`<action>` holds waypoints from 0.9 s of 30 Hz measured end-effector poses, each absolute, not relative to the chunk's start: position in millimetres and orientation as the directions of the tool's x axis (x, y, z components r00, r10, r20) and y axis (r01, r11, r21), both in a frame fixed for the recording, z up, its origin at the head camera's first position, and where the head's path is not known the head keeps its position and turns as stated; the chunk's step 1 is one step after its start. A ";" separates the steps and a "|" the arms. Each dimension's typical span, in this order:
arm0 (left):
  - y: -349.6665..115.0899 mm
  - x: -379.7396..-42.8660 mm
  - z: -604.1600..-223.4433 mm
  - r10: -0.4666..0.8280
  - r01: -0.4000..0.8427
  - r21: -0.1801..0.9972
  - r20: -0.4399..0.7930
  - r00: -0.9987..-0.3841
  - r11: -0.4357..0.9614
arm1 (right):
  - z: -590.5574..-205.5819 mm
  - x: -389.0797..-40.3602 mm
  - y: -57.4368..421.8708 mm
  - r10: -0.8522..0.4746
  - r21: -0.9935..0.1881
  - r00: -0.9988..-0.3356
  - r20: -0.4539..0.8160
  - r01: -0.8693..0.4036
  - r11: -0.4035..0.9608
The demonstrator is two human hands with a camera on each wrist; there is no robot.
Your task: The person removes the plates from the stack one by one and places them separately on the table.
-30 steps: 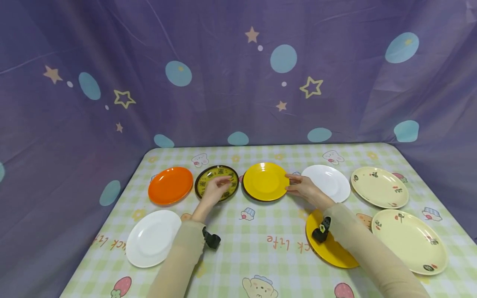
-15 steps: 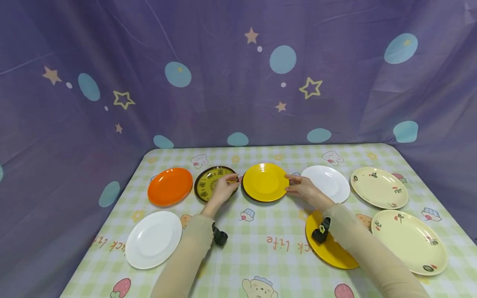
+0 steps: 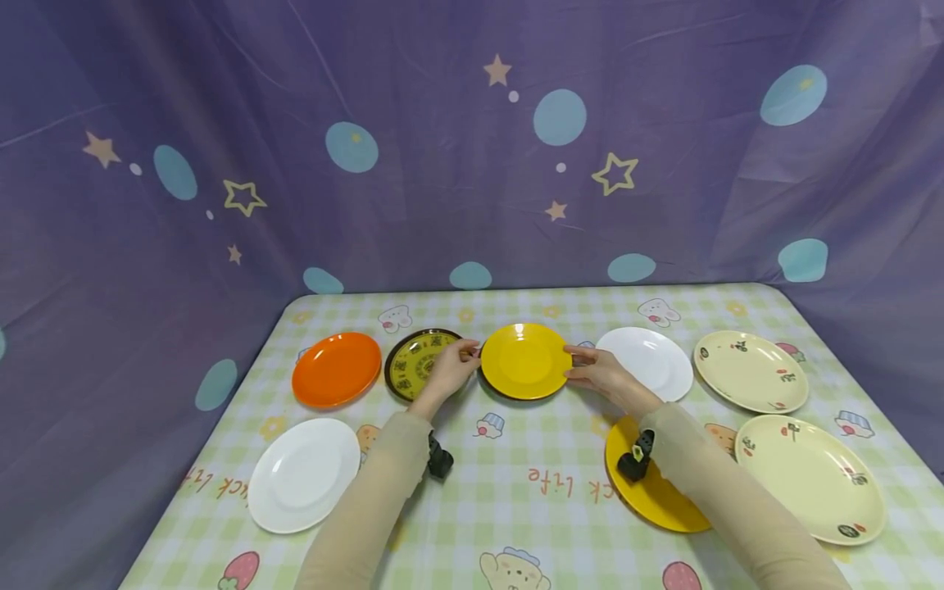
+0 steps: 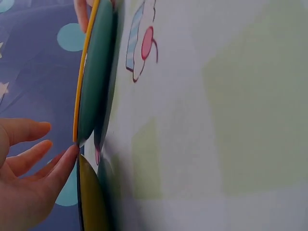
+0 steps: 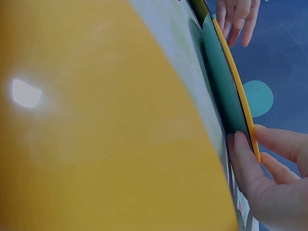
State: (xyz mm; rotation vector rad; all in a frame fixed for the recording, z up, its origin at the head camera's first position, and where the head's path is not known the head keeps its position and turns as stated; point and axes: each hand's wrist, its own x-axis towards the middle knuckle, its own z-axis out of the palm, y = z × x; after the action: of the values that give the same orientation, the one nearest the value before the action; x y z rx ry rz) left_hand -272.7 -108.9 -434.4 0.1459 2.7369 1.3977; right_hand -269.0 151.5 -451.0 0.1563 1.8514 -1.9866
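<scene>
At the table's far middle, a round yellow plate (image 3: 526, 360) lies on a dark-rimmed plate whose green underside (image 5: 224, 79) shows in the right wrist view. My right hand (image 3: 606, 375) pinches the right edge of this pair, thumb below and fingers on the yellow face. On the opposite side my left hand (image 3: 451, 370) reaches to the left edge. In the left wrist view one digit of it touches, or nearly touches, the rim, while its other fingers (image 4: 29, 131) stand apart. Beneath that hand is a patterned olive plate (image 3: 409, 366) with a dark rim, partly covered.
An orange plate (image 3: 337, 369) and a white plate (image 3: 305, 475) lie at the left. On the right are another white plate (image 3: 649, 360), two cream oval plates (image 3: 751, 371) and a larger yellow plate (image 3: 656, 492), partly under the right forearm. A checked cloth (image 3: 509, 492) covers the table.
My left hand has moved right, from over the patterned olive plate to the left edge of the yellow plate. The right hand and the plates have stayed in place.
</scene>
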 end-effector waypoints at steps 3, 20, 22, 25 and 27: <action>-106.4 -273.9 -432.2 0.125 0.065 0.787 -0.016 -0.992 0.614 | -451.8 -269.4 151.3 -0.220 -0.927 -0.907 -0.358 0.373 -0.029; -102.3 -289.0 -435.5 0.186 0.079 0.747 -0.060 -0.981 0.661 | -450.1 -269.2 149.0 -0.208 -0.918 -0.901 -0.381 0.395 -0.030; -101.9 -289.8 -435.1 0.191 0.084 0.742 -0.060 -0.980 0.665 | -450.2 -269.3 149.1 -0.209 -0.919 -0.902 -0.379 0.394 -0.033; -101.4 -290.5 -435.3 0.198 0.087 0.739 -0.064 -0.978 0.668 | -450.7 -269.4 149.5 -0.214 -0.922 -0.904 -0.370 0.386 -0.037; -101.2 -290.7 -435.6 0.199 0.082 0.743 -0.069 -0.978 0.664 | -451.3 -269.5 149.5 -0.214 -0.923 -0.905 -0.367 0.382 -0.033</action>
State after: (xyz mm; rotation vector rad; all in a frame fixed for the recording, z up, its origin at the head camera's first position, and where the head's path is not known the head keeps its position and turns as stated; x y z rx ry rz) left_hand -290.7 -101.2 -435.6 0.2322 2.7321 1.2093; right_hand -269.5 149.5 -451.3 0.1769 1.8462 -1.9925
